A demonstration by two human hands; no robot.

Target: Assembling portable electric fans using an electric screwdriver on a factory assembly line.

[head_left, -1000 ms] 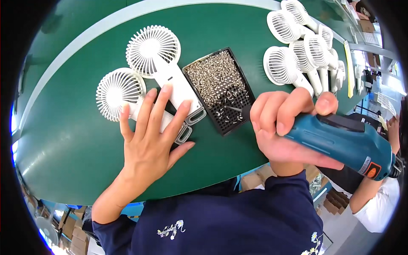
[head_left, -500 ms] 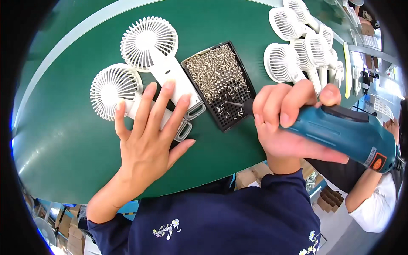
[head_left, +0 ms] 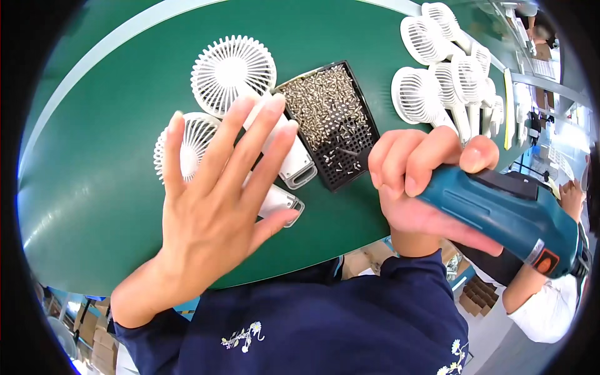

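My right hand is wrapped around a teal electric screwdriver, its dark tip pointing left over the black screw tray. Small silver screws fill the upper part of that tray; a few sit in its perforated lower part. My left hand is open, fingers spread, above two white handheld fans. One fan lies farther off, its handle partly covered by my fingers and its end beside the tray. The nearer fan is largely hidden under the hand; its handle end shows by my thumb.
Several more white handheld fans lie grouped at the far right of the green table. A co-worker's arm in a white sleeve is at the right edge. Cardboard boxes stand below the table at lower left.
Both fans near my left hand have shifted right, the nearer one also downward. My left hand seems lifted, its fingers now covering more of them. The screwdriver's rear has tilted slightly downward.
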